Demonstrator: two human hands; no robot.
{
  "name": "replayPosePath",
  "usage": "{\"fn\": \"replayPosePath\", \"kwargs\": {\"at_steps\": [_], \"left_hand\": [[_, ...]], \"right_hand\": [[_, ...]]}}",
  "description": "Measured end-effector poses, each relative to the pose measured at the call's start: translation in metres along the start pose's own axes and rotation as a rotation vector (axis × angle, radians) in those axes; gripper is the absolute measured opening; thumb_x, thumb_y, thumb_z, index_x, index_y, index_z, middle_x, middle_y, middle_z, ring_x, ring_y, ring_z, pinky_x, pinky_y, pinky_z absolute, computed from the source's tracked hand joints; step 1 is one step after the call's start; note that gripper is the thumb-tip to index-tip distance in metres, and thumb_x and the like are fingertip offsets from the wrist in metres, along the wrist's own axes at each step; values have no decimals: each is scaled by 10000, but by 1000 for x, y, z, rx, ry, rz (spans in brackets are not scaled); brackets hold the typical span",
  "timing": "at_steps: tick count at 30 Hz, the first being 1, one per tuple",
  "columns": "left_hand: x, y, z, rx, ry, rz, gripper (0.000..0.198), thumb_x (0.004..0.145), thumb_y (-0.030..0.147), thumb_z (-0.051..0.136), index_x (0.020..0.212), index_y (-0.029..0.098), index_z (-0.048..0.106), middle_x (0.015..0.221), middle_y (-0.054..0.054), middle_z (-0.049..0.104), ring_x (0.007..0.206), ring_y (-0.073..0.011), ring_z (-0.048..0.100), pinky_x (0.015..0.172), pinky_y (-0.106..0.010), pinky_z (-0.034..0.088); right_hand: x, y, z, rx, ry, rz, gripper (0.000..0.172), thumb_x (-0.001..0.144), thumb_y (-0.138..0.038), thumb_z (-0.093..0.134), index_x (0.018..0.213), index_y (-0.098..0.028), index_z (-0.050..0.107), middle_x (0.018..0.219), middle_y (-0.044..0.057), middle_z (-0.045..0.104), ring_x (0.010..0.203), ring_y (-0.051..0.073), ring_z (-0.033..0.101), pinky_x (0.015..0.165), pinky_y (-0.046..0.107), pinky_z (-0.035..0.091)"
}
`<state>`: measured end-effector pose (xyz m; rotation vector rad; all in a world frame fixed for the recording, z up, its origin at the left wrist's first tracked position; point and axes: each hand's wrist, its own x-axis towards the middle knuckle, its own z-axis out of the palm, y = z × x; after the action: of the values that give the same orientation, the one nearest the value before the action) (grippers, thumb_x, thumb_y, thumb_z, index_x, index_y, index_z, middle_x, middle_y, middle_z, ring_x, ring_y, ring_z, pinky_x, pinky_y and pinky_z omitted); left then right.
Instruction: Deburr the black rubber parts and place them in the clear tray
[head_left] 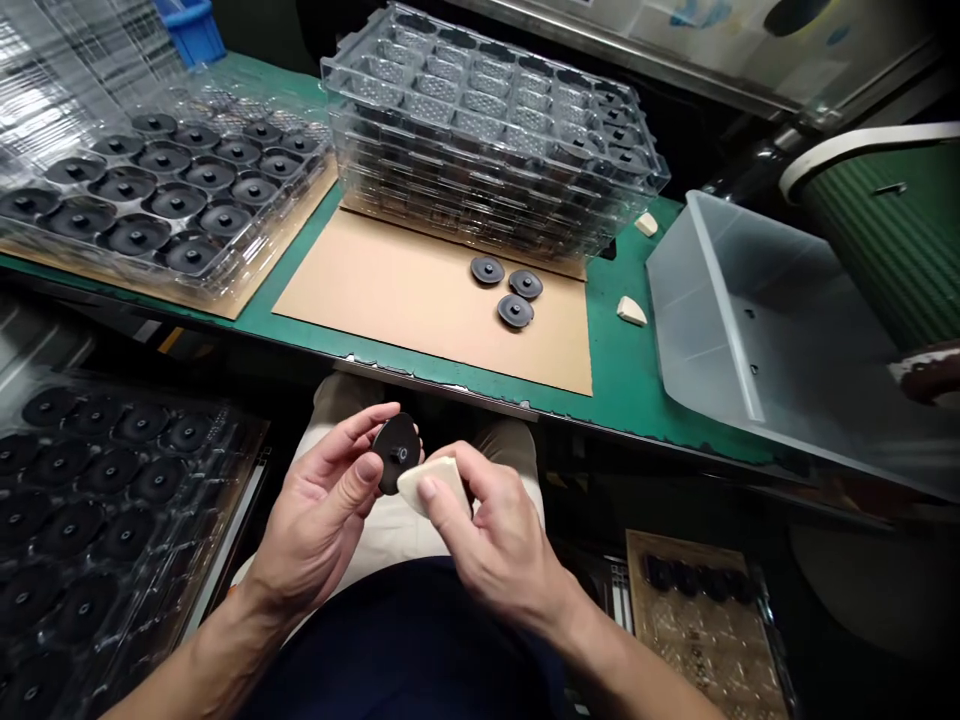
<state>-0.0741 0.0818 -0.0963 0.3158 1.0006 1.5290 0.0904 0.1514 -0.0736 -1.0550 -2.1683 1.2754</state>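
Observation:
Between the thumb and fingers of my left hand (319,510) is a black disc-shaped part (396,452) with a small round stub at its middle, its face turned toward me. My right hand (499,520) is closed on a cream sponge wedge (435,485), whose tip is at the lower right edge of the disc. Whether the wedge presses on it I cannot tell. Both hands are above my lap, in front of the bench. Several of my fingertips are hidden behind the disc and the wedge. Three similar black discs (516,310) lie on the cardboard sheet (397,290).
Stacked clear trays (480,150) stand behind the cardboard on the green bench (622,370). A clear tray (172,205) of black discs lies left, another (97,500) below it. Sponge wedges (631,311) lie beside a translucent bin (701,300) at right. A blue container (193,32) stands back left.

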Motion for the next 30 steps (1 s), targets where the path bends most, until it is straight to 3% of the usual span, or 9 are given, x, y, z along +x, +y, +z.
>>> {"fn": "replayPosePath", "kwargs": {"at_steps": [2,6,10,14,20,22,25,27,30], "left_hand": [[-1,1,-3,40,3,9,410,901,313,770,1303,259,710,1164,-51,726,1066,-185,669,972,-242,531],[2,4,-11,167,-55,-209,384,929,413,734,1273,242,737,1092,-55,741,982,-149,662,769,-149,529],[4,5,-18,194,-185,-383,350,988,463,626,1137,189,785,992,-91,738,889,-186,661,805,-298,597],[1,0,-23,125,-191,-510,409,985,479,613,887,120,784,815,-90,684,737,-188,645,667,-346,630],[-4,-10,-26,-58,-204,-651,351,971,426,649,989,105,791,818,-106,710,687,-192,673,613,-357,648],[-4,-10,-24,-134,-165,-570,312,973,397,658,1106,143,781,976,-122,747,811,-208,708,717,-367,658],[-1,-10,-20,-164,-31,-335,384,909,295,765,1284,232,720,1215,-89,724,1098,-198,676,964,-297,581],[1,-11,-18,-102,8,-230,546,802,196,862,1319,268,700,1248,-55,712,1175,-177,637,1006,-219,527],[3,-12,-15,-8,6,-116,616,689,111,919,1255,274,738,1235,-38,718,1192,-176,621,986,-179,514]], "right_hand": [[-1,0,2,0,-3,1,151,1050,-293,531,957,-194,597,713,-35,547,592,114,472,574,270,352],[0,7,1,-252,104,-173,146,1054,-250,507,1007,-184,629,858,30,590,762,170,513,741,318,389],[-2,13,-2,-446,46,-272,197,1063,-252,483,1131,-196,660,901,56,581,800,201,498,745,348,363],[-4,13,-3,-490,-21,-378,231,1057,-227,462,1108,-192,685,900,63,567,774,195,474,703,350,341],[0,14,-6,-475,-131,-681,218,1047,-211,511,1179,-254,679,1036,61,628,837,199,511,719,352,372],[1,16,-6,-439,-45,-628,204,1032,-187,529,1173,-219,671,1035,69,638,872,203,539,750,356,394],[0,16,-2,-307,99,-269,130,1020,-216,544,971,-161,651,842,41,600,748,163,523,685,318,389],[0,11,3,-168,70,-62,194,1020,-265,562,855,-174,608,724,-8,547,631,123,472,595,285,349],[0,-3,7,2,54,7,212,1018,-300,572,845,-183,608,675,-39,519,581,101,446,564,261,338]]}}
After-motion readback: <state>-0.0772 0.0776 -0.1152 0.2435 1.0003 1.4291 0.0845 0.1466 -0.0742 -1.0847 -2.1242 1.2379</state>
